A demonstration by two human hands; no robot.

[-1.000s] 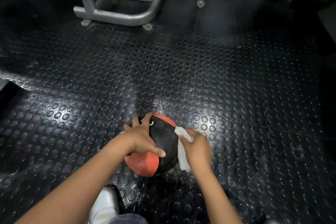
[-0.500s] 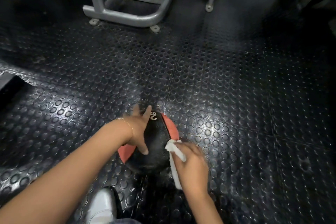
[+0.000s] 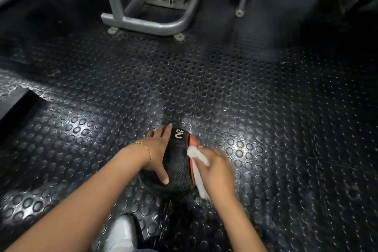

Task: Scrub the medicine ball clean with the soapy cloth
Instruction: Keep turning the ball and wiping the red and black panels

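A black and red medicine ball point(image 3: 178, 161) rests on the studded rubber floor, its black band marked "2" facing up. My left hand point(image 3: 158, 151) lies flat against the ball's left side, fingers spread, a thin gold bracelet on the wrist. My right hand point(image 3: 216, 168) is closed on a white cloth point(image 3: 197, 161) and presses it against the ball's red right side. The right hand is motion-blurred. Part of the cloth hangs down below the hand.
A grey metal gym machine frame point(image 3: 151, 24) stands at the back, with another leg point(image 3: 239, 12) to its right. A white shoe point(image 3: 120, 233) shows at the bottom edge. A dark raised block point(image 3: 16, 106) sits at the left. The wet floor glistens around the ball.
The ball has been turned so the black band faces up and the red panel sits at the right. My right hand with the cloth has shifted onto that red side.
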